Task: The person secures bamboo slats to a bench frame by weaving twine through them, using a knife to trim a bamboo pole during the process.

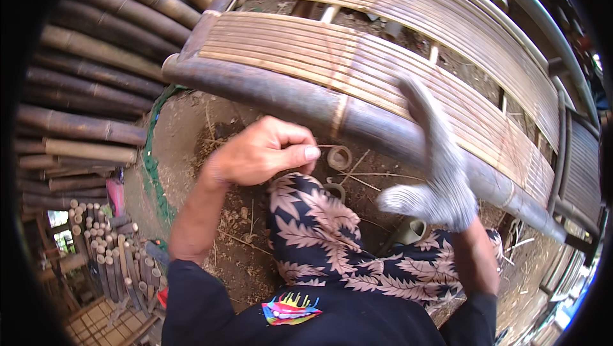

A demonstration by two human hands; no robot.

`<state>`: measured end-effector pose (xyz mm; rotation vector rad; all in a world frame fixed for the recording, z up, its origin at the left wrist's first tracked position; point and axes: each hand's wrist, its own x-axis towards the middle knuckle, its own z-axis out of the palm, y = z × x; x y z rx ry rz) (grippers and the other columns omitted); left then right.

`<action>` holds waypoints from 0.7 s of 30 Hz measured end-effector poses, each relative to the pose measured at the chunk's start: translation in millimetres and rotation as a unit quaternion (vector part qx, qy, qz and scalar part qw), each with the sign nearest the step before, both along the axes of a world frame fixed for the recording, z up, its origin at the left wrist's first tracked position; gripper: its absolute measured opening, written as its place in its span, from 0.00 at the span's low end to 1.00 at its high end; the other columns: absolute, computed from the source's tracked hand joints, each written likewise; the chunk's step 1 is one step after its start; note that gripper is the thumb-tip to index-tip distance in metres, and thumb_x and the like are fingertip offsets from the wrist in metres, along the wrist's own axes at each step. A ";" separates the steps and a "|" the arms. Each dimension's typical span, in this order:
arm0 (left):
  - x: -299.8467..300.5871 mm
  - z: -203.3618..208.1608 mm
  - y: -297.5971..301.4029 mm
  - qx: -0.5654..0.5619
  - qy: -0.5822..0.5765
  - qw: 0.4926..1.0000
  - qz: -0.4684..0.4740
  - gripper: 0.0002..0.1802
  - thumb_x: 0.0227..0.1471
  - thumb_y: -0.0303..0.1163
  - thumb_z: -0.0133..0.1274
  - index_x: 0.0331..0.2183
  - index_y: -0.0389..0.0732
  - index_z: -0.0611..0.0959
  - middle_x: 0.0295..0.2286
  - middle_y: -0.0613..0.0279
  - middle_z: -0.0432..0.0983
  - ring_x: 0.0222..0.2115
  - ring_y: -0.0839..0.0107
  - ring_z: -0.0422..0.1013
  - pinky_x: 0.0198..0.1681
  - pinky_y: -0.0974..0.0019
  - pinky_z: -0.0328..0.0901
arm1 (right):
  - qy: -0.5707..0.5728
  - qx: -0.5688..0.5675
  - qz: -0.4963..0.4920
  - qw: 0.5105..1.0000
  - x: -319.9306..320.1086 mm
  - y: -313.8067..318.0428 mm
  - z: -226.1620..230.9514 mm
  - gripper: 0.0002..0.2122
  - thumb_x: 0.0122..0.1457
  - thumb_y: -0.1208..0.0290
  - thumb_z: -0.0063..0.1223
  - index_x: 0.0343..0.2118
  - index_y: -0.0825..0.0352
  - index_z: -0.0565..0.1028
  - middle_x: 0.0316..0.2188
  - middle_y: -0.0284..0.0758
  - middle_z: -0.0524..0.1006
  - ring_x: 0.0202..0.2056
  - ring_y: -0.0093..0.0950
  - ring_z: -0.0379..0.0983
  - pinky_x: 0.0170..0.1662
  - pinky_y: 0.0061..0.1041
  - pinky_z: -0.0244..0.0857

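My left hand (265, 151) is bare and closed in a pinch just in front of a bamboo bench. From between its thumb and forefinger a thin reddish strand (327, 146) sticks out to the right; the rest is hidden by the fingers. My right hand (440, 173) wears a grey-white knit glove. It is open, thumb spread wide from the straight fingers, and appears to hold nothing. Its fingertips overlap the bench's slatted seat (274, 36) in view; whether they touch cannot be made out. A thick dark bamboo pole (268, 94) forms the seat's near edge.
Stacked dark bamboo poles (96, 84) lie at the left. Below them stands a bundle of short cut bamboo pieces (118, 260). Hollow bamboo ends (348, 155) show near my knees, in patterned trousers (319, 218). Shavings and thin strips litter the dirt floor (239, 263).
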<state>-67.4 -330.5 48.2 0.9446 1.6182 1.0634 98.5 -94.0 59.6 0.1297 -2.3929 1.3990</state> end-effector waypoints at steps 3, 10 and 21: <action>1.4 80.5 62.4 0.293 -0.208 0.931 -0.065 0.16 0.66 0.33 0.40 0.37 0.28 0.77 0.37 0.47 0.76 0.37 0.64 0.74 0.44 0.64 0.69 | -0.047 -0.328 0.120 0.936 -25.4 -27.3 12.2 0.45 0.47 0.56 0.73 0.64 0.71 0.60 0.53 0.47 0.72 0.56 0.33 0.67 0.58 0.33 0.61; -188.5 180.7 -21.1 0.487 -0.324 0.800 0.133 0.20 0.68 0.30 0.32 0.47 0.24 0.73 0.43 0.40 0.71 0.46 0.53 0.69 0.54 0.50 0.64 | -0.050 -0.348 -0.038 0.935 44.7 41.2 41.9 0.18 0.69 0.56 0.43 0.43 0.70 0.73 0.14 0.29 0.71 0.13 0.21 0.72 0.16 0.20 0.67; -261.9 53.5 -245.1 0.005 0.265 0.764 0.588 0.13 0.61 0.34 0.52 0.40 0.33 0.81 0.39 0.53 0.79 0.39 0.63 0.75 0.44 0.60 0.70 | -0.333 -0.119 -0.264 0.897 227.0 187.3 27.7 0.10 0.60 0.69 0.54 0.33 0.71 0.81 0.25 0.36 0.79 0.24 0.26 0.78 0.27 0.23 0.73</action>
